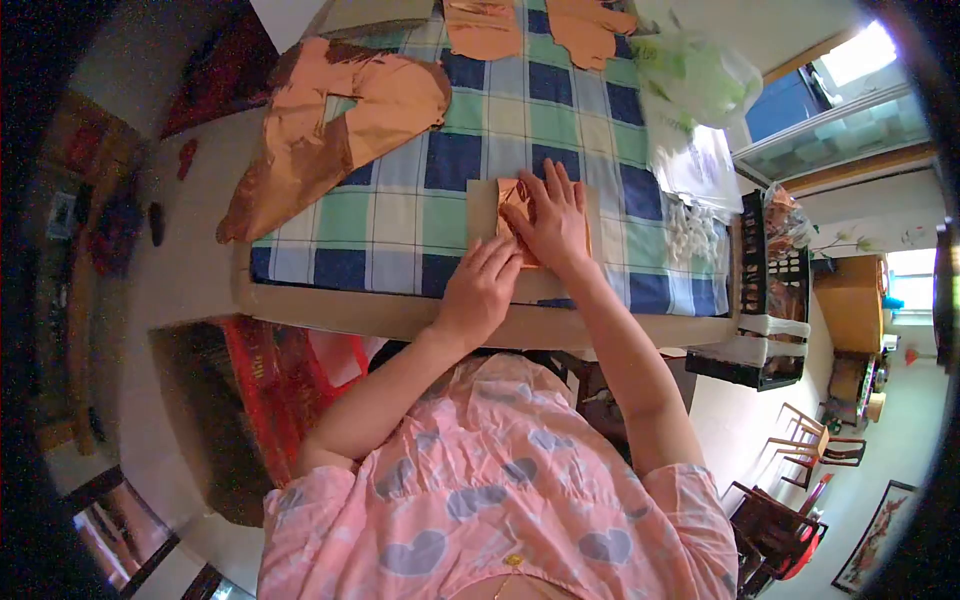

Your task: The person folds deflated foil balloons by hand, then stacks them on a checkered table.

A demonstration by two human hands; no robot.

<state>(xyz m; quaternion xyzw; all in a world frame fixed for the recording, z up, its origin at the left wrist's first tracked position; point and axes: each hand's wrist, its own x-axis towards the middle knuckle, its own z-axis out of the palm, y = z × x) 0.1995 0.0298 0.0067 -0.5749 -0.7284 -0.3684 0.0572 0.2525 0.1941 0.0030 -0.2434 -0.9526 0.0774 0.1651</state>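
A small piece of shiny copper-coloured foil [511,191] lies on a beige flat board [481,205] near the front edge of the table. My right hand [553,222] rests flat over the foil with its fingers spread. Beside it, my left hand [482,290] touches the foil's lower left edge, its fingers stretched out and close together. Both hands cover much of the foil, so its full outline is hidden.
A checked cloth [400,210] covers the table. A large crumpled copper foil sheet [350,130] lies at left, with smaller foil pieces [482,28] at the far side. Plastic bags [695,90] and a black crate [770,290] are at right; a red bag [275,390] stands below left.
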